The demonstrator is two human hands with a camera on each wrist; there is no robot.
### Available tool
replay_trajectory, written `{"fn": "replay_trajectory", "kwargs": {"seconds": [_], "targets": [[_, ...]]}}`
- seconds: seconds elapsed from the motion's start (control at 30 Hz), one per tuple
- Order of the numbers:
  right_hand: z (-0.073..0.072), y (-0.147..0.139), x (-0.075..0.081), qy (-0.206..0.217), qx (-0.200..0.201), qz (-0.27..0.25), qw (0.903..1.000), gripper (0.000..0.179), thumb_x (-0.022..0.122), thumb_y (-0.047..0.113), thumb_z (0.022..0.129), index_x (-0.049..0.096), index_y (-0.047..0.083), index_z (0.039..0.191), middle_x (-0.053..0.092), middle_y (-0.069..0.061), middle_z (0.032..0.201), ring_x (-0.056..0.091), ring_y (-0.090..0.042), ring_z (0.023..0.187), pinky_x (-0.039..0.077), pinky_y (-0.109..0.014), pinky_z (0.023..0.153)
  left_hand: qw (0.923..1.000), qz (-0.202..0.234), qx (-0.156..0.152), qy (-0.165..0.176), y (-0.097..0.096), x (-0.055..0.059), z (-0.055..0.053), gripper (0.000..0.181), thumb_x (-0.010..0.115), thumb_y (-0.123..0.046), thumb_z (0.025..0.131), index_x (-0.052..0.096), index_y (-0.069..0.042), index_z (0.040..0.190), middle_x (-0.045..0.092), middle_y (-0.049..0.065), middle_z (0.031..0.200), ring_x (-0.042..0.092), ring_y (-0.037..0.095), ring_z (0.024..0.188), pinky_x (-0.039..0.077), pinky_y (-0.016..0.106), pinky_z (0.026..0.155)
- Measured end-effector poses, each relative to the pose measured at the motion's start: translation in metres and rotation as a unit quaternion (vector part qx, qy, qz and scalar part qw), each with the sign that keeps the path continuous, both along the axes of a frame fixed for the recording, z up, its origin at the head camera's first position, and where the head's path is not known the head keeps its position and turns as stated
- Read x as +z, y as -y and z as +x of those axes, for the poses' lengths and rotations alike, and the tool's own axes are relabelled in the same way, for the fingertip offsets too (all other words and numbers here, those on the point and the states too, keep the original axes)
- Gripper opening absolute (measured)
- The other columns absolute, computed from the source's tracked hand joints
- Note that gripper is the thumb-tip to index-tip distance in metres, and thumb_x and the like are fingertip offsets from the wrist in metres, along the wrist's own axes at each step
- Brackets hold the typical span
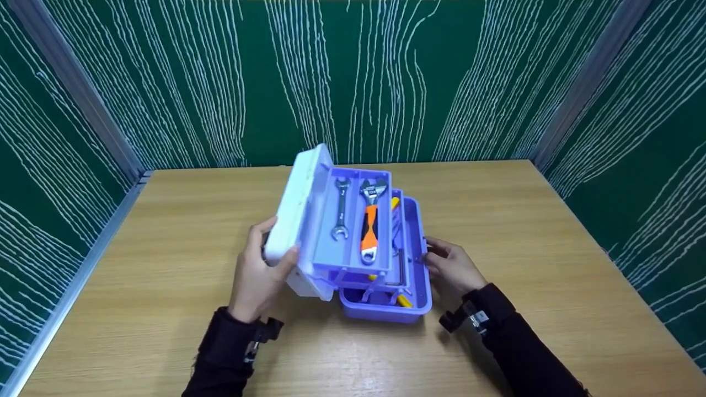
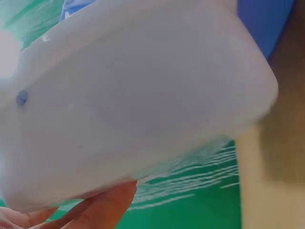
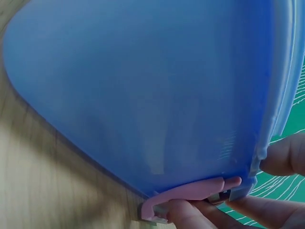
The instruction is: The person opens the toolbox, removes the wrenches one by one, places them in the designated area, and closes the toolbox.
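Note:
A purple toolbox (image 1: 386,316) stands on the table with its white lid (image 1: 291,207) swung up to the left and its trays fanned out. My left hand (image 1: 258,281) grips the lid, thumb on the near side and fingers behind. At the box's right wall, my right hand (image 1: 455,267) holds the rim and the pink latch (image 3: 190,192), thumb on the rim, fingers at the latch. In the upper tray (image 1: 326,255) lie an open-end wrench (image 1: 342,207) and an adjustable wrench (image 1: 370,226) with an orange handle. A hex key (image 1: 401,267) shows lower down.
Yellow-handled pieces (image 1: 405,301) sit partly hidden under the trays. The wooden table (image 1: 182,237) extends around the toolbox, bounded by green walls (image 1: 287,82) with white streaks and by grey metal posts (image 1: 584,71).

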State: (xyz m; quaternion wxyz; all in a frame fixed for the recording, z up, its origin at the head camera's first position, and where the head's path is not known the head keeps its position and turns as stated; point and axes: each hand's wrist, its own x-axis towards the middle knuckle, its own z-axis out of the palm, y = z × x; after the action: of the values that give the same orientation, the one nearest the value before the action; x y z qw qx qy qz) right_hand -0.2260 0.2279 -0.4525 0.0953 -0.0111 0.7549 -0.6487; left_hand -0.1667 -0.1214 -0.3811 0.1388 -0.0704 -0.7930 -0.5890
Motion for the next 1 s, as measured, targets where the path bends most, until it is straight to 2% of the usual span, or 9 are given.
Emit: {"fn": "replay_trajectory", "kwargs": {"seconds": [0.1,0.2,0.27,0.4,0.5,0.67,0.8,1.0], "targets": [[0.0,0.001,0.001,-0.008,0.0,0.005,1.0,0.051,0.048,0.005,0.09,0.033,-0.005,0.138,0.048,-0.028,0.126,0.059,-0.023,0.1,0.052,-0.026,0.082,0.9994,0.031,-0.004,0.016,0.012,-0.005,0.0,0.059,0.066,-0.025,0.081,0.041,-0.009,0.132,0.055,0.017,0.121,0.057,0.027,0.103,0.052,0.039,0.081],[-0.001,0.001,0.001,-0.02,0.001,0.005,0.9998,0.049,0.046,0.004,0.091,0.034,-0.007,0.137,0.047,-0.031,0.126,0.058,-0.026,0.103,0.052,-0.024,0.081,0.9974,0.062,-0.008,0.035,0.021,-0.009,-0.002,0.051,0.062,-0.018,0.085,0.041,-0.002,0.129,0.054,0.021,0.124,0.056,0.028,0.109,0.05,0.033,0.086],[-0.001,0.002,0.0,-0.026,0.004,0.004,0.9996,0.049,0.046,0.003,0.091,0.034,-0.008,0.136,0.047,-0.032,0.125,0.057,-0.026,0.102,0.052,-0.023,0.08,0.9945,0.087,-0.006,0.058,0.026,-0.012,-0.003,0.046,0.059,-0.016,0.088,0.041,-0.001,0.128,0.054,0.021,0.123,0.056,0.027,0.108,0.051,0.03,0.085],[-0.002,0.002,0.001,-0.022,0.002,0.016,0.9996,0.05,0.048,0.003,0.089,0.036,-0.007,0.136,0.049,-0.031,0.122,0.058,-0.021,0.096,0.052,-0.022,0.076,0.9875,0.116,0.007,0.106,0.036,-0.018,-0.006,0.038,0.053,-0.014,0.092,0.042,-0.002,0.126,0.058,0.024,0.116,0.062,0.022,0.096,0.053,0.028,0.075],[-0.001,0.004,0.002,-0.016,0.0,0.026,0.9995,0.053,0.051,0.003,0.087,0.036,-0.005,0.137,0.05,-0.03,0.121,0.058,-0.023,0.096,0.053,-0.025,0.075,0.9821,0.133,0.014,0.133,0.041,-0.022,-0.008,0.035,0.049,-0.016,0.093,0.042,-0.003,0.125,0.06,0.025,0.111,0.065,0.018,0.085,0.055,0.031,0.07],[0.0,0.005,0.0,-0.013,0.001,0.027,0.9996,0.056,0.054,0.001,0.084,0.036,-0.004,0.137,0.05,-0.03,0.123,0.054,-0.034,0.105,0.052,-0.028,0.078,0.9716,0.169,0.024,0.164,0.049,-0.032,-0.013,0.03,0.047,-0.02,0.094,0.044,-0.003,0.118,0.063,0.013,0.096,0.065,0.017,0.075,0.055,0.033,0.064],[-0.001,0.005,-0.001,-0.017,0.0,0.033,0.9993,0.056,0.056,0.002,0.083,0.038,-0.004,0.136,0.05,-0.028,0.124,0.053,-0.032,0.106,0.051,-0.028,0.08,0.9672,0.175,0.03,0.182,0.055,-0.041,-0.016,0.027,0.047,-0.024,0.095,0.046,-0.003,0.112,0.064,0.006,0.09,0.065,0.016,0.071,0.051,0.029,0.058],[-0.001,0.004,-0.001,-0.019,-0.004,0.048,0.9987,0.056,0.058,0.004,0.083,0.039,-0.003,0.136,0.05,-0.028,0.124,0.053,-0.031,0.107,0.05,-0.029,0.083,0.963,0.163,0.045,0.21,0.06,-0.05,-0.018,0.03,0.052,-0.028,0.092,0.051,0.0,0.105,0.063,0.012,0.094,0.066,0.02,0.073,0.054,0.032,0.062]]}}
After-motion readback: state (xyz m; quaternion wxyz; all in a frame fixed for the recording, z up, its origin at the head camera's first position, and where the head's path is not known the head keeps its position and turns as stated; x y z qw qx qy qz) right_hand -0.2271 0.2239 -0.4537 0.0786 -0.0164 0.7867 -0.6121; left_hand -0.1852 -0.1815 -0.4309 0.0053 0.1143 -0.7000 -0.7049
